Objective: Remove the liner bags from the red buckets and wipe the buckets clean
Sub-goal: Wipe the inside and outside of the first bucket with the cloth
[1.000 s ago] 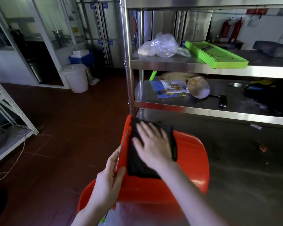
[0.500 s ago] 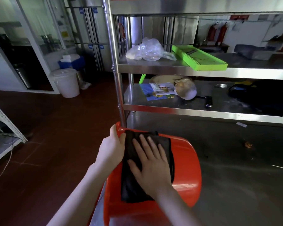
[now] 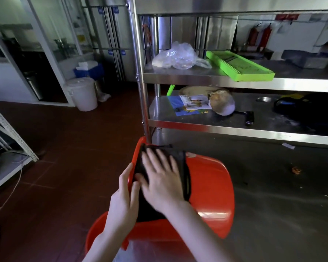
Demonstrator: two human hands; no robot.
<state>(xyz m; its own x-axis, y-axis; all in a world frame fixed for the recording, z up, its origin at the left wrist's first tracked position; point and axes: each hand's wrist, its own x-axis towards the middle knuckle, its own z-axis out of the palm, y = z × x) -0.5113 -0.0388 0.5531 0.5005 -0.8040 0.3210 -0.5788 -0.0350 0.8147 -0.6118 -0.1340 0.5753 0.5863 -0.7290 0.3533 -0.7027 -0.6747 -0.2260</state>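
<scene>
A red bucket (image 3: 208, 190) lies on its side on the steel bottom shelf, its open end toward the left. A black cloth (image 3: 180, 161) is draped over its upper wall. My right hand (image 3: 159, 178) presses flat on the cloth, fingers spread and blurred. At the bucket's left rim, my left hand (image 3: 124, 197) holds the edge between thumb and fingers. Under it, at the bottom of the view, is a second red bucket (image 3: 95, 237) with a clear liner bag (image 3: 129, 248) in it.
A steel shelf post (image 3: 143, 103) rises just behind the bucket. The shelves above hold a crumpled clear bag (image 3: 176, 55), a green tray (image 3: 240, 67), papers and a pan. A white lidded pail (image 3: 82, 93) stands on the red tiled floor at left, near a white rack (image 3: 11, 137).
My right hand has slid the cloth over the bucket wall, away from me and leftward. My left hand moved along the rim, first up to its far end, then back toward me.
</scene>
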